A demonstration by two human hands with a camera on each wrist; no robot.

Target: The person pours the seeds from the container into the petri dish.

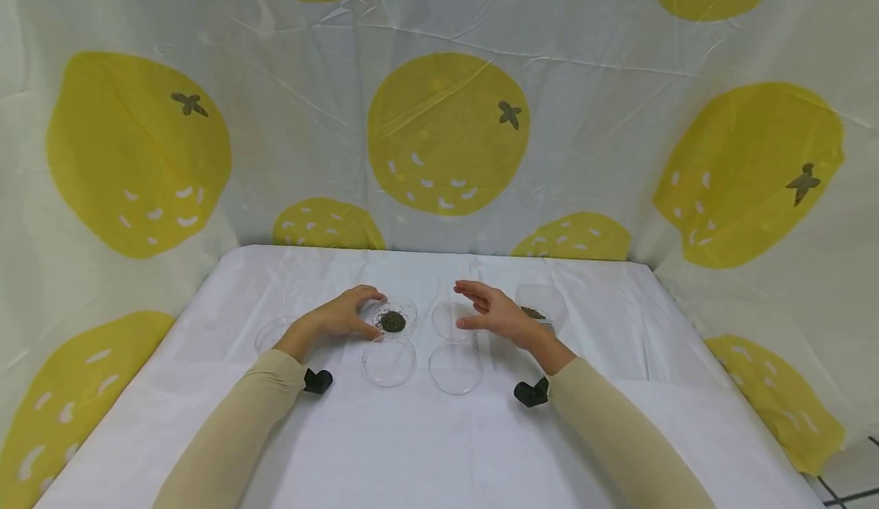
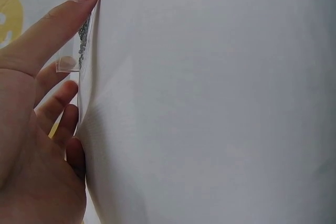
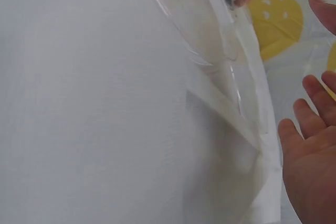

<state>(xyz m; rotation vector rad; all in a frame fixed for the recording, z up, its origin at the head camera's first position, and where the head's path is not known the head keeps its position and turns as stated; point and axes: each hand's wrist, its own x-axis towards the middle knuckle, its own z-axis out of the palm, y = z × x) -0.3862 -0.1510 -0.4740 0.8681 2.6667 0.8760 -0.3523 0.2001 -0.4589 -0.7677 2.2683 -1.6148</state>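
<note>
In the head view my left hand (image 1: 335, 315) holds a clear petri dish (image 1: 413, 311) at its side, thumb near and fingers far. A small heap of dark green dried flakes (image 1: 392, 321) lies in that dish. The left wrist view shows the thumb and fingers at the dish's clear wall (image 2: 65, 66), with the flakes seen edge-on. My right hand (image 1: 500, 317) hovers with fingers extended and parted, holding nothing. Beside and below its fingertips is another clear round dish (image 1: 445, 326), partly hidden by the hand.
Two clear round dishes or lids (image 1: 388, 364) lie nearer me, the other one (image 1: 456, 369) to the right. Another clear dish (image 1: 266, 335) sits left, behind my left wrist. A clear container (image 1: 545, 295) with green flakes stands right, partly behind my right hand. White cloth (image 1: 426, 448) covers the table.
</note>
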